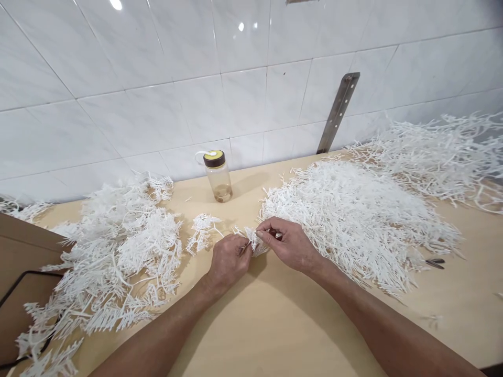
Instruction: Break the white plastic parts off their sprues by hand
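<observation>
White sprig is in the middle of the frame, at the desk — left hand and right hand each keep a grip pinched shut on it. Left heap and right heap lie beside — a bottle stands behind.

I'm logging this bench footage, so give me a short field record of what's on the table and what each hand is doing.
surface: wooden table
left hand: closed on a white sprig
right hand: pinches the same sprig
left pile: loose white sprigs
right pile: denser white sprigs
bottle: upright, lidded, behind the hands
tool: metal, at the right pile's edge; kind unclear
</observation>
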`<state>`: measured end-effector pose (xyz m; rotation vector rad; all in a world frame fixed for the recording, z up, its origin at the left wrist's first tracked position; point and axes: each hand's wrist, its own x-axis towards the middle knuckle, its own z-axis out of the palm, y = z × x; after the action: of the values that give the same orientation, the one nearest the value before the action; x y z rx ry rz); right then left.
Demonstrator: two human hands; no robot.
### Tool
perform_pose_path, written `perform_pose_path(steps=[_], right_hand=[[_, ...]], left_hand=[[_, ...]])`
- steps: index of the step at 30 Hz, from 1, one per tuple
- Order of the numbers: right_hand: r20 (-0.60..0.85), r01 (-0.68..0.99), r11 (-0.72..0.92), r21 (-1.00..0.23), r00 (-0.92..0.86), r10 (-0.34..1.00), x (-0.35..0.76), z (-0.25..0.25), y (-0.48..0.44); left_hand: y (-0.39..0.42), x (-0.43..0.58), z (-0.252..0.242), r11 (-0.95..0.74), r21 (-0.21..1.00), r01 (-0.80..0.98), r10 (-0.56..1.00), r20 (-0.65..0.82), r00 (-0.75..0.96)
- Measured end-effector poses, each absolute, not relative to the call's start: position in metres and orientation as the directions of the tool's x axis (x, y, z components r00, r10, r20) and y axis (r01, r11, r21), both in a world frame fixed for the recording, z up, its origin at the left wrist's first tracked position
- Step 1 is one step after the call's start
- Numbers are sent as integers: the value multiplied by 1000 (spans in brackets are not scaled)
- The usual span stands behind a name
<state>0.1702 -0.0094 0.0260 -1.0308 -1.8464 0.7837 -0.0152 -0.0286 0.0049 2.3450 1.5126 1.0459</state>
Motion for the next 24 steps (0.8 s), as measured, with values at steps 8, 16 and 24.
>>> perform_pose_path(steps=[8,16,24], right_hand=[[330,355,447,-821,-343,879,169,29,-13],[220,421,299,-856,-227,949,173,29,-8],[126,406,193,-893,-187,974,174,29,-4]], left_hand=[[-29,-17,3,-459,469,755,861,446,246],[-27,-16,9,-421,619,663,876,466,121],[-24,-19,14,-301,741,600,931,365,17]])
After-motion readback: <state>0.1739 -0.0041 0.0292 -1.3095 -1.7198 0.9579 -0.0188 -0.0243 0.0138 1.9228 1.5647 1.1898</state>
